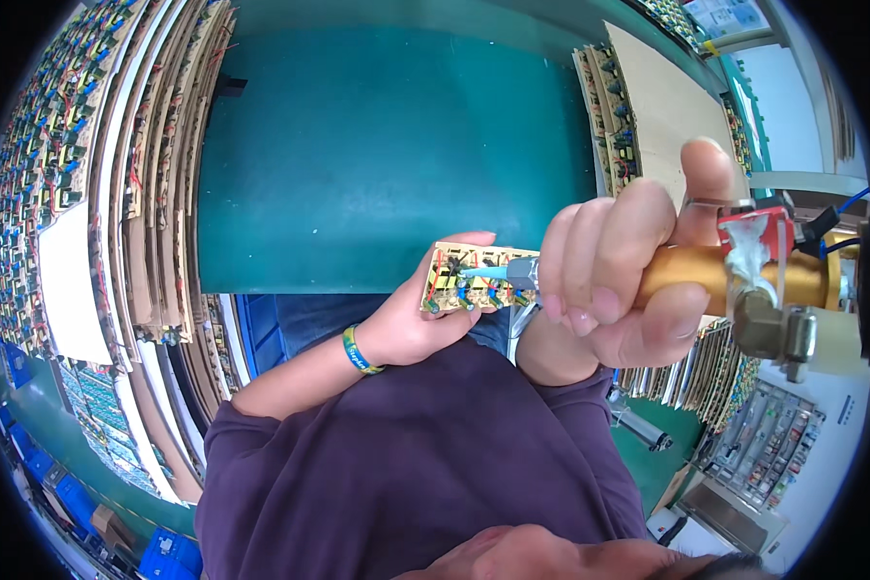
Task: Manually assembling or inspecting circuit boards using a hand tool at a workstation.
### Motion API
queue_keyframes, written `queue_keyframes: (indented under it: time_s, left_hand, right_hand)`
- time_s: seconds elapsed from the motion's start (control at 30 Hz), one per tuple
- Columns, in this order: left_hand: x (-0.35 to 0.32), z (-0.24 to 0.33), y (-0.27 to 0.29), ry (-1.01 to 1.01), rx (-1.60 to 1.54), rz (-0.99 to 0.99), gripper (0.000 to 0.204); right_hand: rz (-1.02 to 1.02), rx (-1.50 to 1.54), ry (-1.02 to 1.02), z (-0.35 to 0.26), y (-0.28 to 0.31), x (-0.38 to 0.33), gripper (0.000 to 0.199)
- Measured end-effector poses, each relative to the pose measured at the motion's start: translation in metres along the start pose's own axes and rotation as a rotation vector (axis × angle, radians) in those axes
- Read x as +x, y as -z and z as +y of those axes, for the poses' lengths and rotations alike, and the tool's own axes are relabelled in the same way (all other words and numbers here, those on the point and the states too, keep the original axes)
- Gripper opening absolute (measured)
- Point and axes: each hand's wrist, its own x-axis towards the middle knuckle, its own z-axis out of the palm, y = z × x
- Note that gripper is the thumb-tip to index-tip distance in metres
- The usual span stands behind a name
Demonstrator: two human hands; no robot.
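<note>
Item: circuit board (476,278), small, yellow, at frame centre just below the green mat (387,155). We hold it by its left end in our left hand (418,314), fingers clamped on it, a striped wristband (360,350) at the wrist.

Item: brass tool (744,275), centre right, with a pale blue nozzle (488,274) touching the board. Our right hand (614,280) is wrapped tight round its barrel, thumb raised.

Surroundings: stacks of boards with cardboard sheets, at far left (97,193) and upper right (638,106).
</note>
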Motion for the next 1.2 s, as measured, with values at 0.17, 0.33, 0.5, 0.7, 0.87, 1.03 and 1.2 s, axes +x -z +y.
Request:
queue_keyframes:
  time_s: [0.17,0.33,0.5,0.7,0.87,1.03,1.2]
  left_hand:
    - [-0.0018,0.0003,-0.0001,-0.028,0.066,0.006,0.066]
    - [-0.0013,-0.0011,0.0018,-0.068,0.097,-0.013,0.066]
    - [-0.0012,-0.0026,0.0011,-0.039,0.036,-0.039,0.065]
    - [-0.0017,-0.0018,0.0003,-0.026,0.034,-0.027,0.065]
    - [-0.0018,0.0003,-0.0010,-0.034,0.061,-0.021,0.064]
    - [0.0015,0.0010,-0.0013,-0.006,0.100,0.012,0.065]
    - [0.0022,-0.0028,0.0009,0.078,-0.073,0.075,0.071]
  right_hand:
    - [-0.028,0.018,0.014,0.0042,0.0018,0.0017,0.061]
    - [-0.074,0.035,0.004,0.0070,0.0048,-0.0009,0.059]
    - [-0.058,0.057,0.016,0.0078,0.0056,-0.0034,0.049]
    - [-0.044,0.077,0.017,0.0089,0.0058,-0.0043,0.045]
    - [-0.059,0.064,0.008,0.0068,0.0054,-0.0047,0.059]
    - [0.005,0.056,0.036,0.0053,0.0060,0.0012,0.071]
    - [-0.001,0.123,0.033,0.0066,0.0088,-0.0049,0.063]
